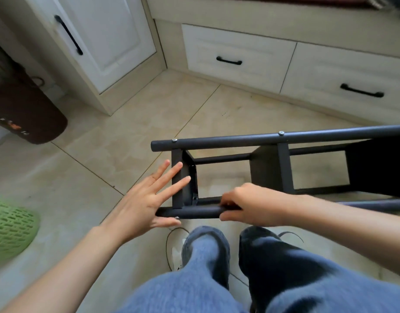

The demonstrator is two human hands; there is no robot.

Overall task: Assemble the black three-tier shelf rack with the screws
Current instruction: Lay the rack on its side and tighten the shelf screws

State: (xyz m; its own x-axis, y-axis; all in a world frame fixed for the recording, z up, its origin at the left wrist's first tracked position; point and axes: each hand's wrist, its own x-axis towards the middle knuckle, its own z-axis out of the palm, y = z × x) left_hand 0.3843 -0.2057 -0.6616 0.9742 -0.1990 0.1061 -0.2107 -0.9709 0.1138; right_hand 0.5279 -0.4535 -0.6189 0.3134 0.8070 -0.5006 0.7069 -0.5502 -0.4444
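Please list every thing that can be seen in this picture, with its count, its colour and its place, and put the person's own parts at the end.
shelf rack: one, black, lying on its side on the floor in front of the person
screws: two seen on the far post, silver; one more on the near post by the left hand
floor: beige tiles
drawers: two, white with black handles, at the back right
cabinet door: one, white with a black handle, at the back left
brown cover: one, at the left edge
green mat: one, at the lower left
legs: two, in blue jeans
left hand: open, fingers spread against the rack's end
right hand: its grip is round the near post
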